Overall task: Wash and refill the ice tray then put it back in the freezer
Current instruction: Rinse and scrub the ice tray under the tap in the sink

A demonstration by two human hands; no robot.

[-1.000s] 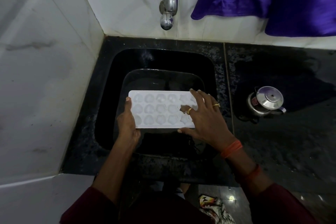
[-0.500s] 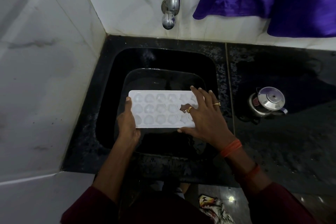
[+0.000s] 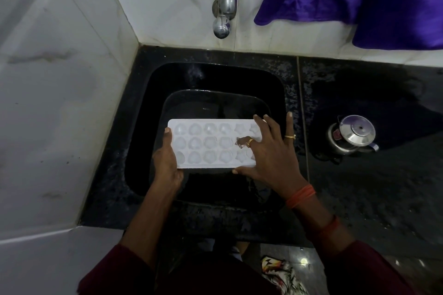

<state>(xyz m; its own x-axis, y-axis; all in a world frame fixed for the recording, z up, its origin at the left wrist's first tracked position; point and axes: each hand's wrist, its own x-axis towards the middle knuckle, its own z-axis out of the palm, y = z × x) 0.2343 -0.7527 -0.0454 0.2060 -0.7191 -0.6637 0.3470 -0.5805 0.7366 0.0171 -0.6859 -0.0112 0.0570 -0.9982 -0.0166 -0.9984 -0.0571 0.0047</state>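
While the left hand [image 3: 167, 165] grips it, ice tray [image 3: 206, 144] over sink [image 3: 215, 79].
The right hand [image 3: 273, 158] rests atop, fingers spread.

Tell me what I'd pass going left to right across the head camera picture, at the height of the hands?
The white wall → left hand → ice tray → right hand → steel kettle on the counter.

The tray [image 3: 211, 145] is held across the sink [image 3: 215, 76], the left hand [image 3: 167, 163] gripping its left end and the right hand [image 3: 271, 153] spread over its right end. Far of it the basin lies open below the tap [image 3: 224, 7]. A wall [image 3: 60, 103] shuts the left; a pot [image 3: 352, 134] stands on the counter [image 3: 371, 199] to the right.
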